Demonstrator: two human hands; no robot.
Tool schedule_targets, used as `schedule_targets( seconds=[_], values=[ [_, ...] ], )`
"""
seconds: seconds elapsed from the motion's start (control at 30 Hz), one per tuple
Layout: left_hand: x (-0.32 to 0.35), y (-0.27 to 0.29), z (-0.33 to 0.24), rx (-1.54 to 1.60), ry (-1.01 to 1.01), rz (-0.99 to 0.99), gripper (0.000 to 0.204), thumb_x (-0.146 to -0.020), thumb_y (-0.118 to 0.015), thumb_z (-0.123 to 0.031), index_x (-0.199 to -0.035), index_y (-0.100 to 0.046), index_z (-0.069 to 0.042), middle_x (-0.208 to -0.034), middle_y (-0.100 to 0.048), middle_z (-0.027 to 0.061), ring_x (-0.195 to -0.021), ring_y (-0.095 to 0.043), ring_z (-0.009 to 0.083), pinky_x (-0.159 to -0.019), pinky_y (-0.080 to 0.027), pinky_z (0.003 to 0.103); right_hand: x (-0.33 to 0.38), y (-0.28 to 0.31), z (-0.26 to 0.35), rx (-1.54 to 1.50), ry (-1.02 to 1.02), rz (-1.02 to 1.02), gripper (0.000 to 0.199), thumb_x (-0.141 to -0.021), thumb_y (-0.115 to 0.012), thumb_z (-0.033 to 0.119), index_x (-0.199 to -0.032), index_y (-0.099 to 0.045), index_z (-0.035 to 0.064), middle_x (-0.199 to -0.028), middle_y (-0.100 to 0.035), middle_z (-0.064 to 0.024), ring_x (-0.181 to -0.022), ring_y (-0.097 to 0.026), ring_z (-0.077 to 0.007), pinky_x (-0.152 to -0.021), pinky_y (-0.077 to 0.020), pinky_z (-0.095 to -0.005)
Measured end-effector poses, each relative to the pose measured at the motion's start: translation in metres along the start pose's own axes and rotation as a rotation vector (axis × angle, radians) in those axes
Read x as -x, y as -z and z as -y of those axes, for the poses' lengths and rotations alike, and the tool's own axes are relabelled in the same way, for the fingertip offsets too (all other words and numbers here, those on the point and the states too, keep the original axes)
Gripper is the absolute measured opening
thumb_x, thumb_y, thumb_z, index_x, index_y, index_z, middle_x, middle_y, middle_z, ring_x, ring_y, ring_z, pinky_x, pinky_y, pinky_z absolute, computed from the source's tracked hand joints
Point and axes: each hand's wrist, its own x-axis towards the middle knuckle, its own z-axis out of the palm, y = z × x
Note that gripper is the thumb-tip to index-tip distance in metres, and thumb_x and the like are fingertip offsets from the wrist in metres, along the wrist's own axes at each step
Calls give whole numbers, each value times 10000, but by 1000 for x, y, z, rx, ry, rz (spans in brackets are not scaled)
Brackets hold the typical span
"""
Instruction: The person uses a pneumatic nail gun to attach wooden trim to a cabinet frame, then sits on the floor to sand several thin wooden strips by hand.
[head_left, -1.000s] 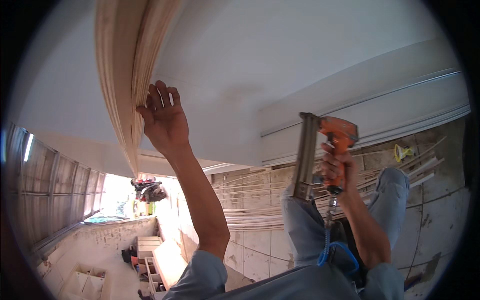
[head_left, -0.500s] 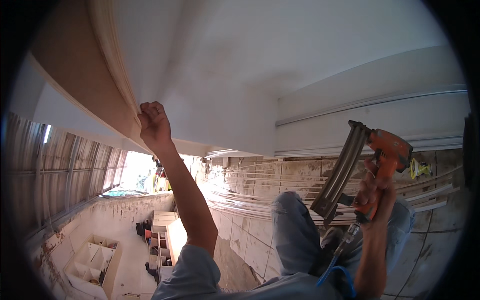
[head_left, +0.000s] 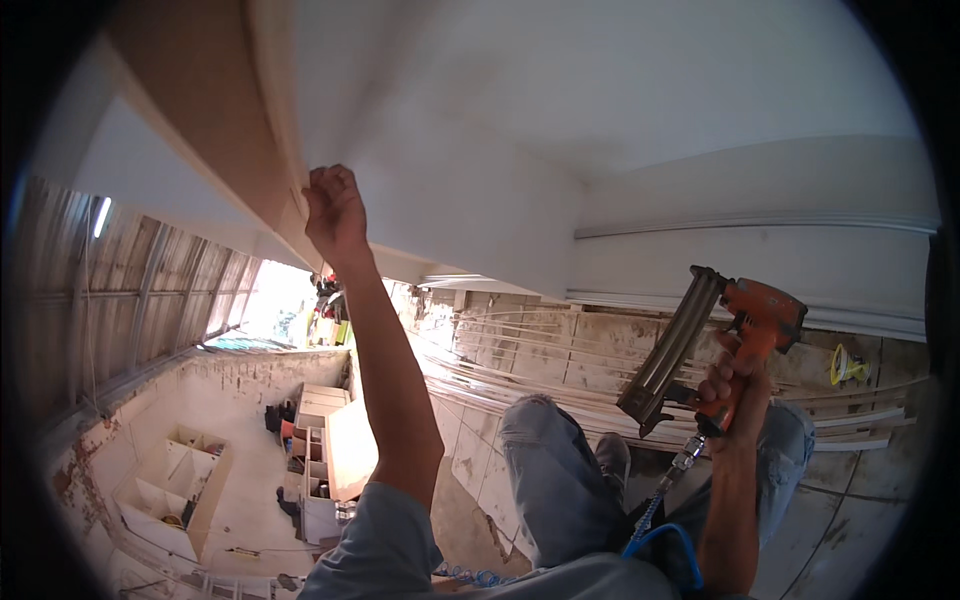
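The left hand (head_left: 335,210) is raised overhead, fingers curled shut against the edge of a long wooden moulding strip (head_left: 262,120) that runs beside a white panel (head_left: 560,110). The right hand (head_left: 738,385) is wrapped tight around the grip of an orange nail gun (head_left: 712,345), held low with a blue coiled air hose (head_left: 655,535) hanging from its base. Far below, an open wooden cabinet box (head_left: 175,490) shows divided compartments; their contents are too small to tell.
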Motion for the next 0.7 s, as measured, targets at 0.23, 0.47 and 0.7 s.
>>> schedule_targets(
  seconds=[0.23,0.47,0.7],
  values=[
    [-2,11,18,20,21,169,211,-876,-671,-44,-1074,-614,6,-981,-607,120,-981,-547,256,-892,-470,402,-15,2,-35,119,11,14,373,-871,-449,144,-1206,-524,-4,-666,-464,-5,-491,-470,-131,-409,-444,-335],
    [-8,22,18,9,-4,259,241,-903,-662,-117,-1109,-625,3,-1070,-640,141,-1003,-572,262,-855,-520,363,-5,-16,-82,86,113,32,350,-881,-464,165,-1179,-548,2,-634,-449,6,-477,-454,-140,-407,-462,-348],
    [-2,22,47,16,-73,174,185,-981,-615,-156,-1132,-578,-55,-1129,-611,97,-1131,-542,245,-969,-434,390,0,-32,-114,-58,215,340,458,-866,-526,157,-1265,-538,-67,-682,-463,-6,-535,-453,-135,-426,-433,-306]
  ],
)
